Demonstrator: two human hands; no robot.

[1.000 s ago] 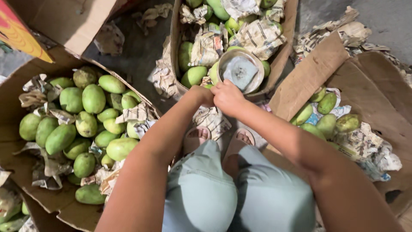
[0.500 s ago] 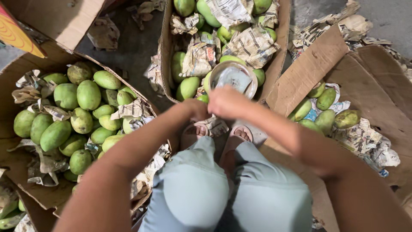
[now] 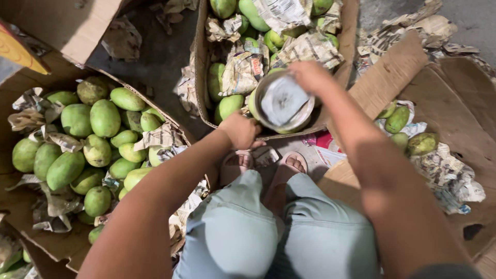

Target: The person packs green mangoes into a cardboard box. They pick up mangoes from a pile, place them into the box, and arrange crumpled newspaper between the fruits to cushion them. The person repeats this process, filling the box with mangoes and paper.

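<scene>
My right hand (image 3: 310, 77) reaches forward to the far rim of a round metal bowl (image 3: 284, 103), fingers curled over its edge. The bowl holds crumpled paper and sits at the near end of a cardboard box (image 3: 202, 77) filled with green mangoes (image 3: 227, 106) and newspaper. My left hand (image 3: 240, 132) is closed into a fist at the box's front edge, just left of the bowl. I cannot see anything inside the fist. My knees in light trousers (image 3: 243, 232) and my sandalled feet (image 3: 294, 163) are below.
On the left, an open carton (image 3: 20, 206) holds several green mangoes (image 3: 103, 116) among newspaper scraps. At the right, a few mangoes (image 3: 398, 119) lie on flattened cardboard (image 3: 454, 103) with torn paper. Dark floor (image 3: 155, 62) shows between the boxes.
My hands, which were together in front of the bowl, have come apart. The right one has moved up to the bowl's far rim while the left stays low at the box edge.
</scene>
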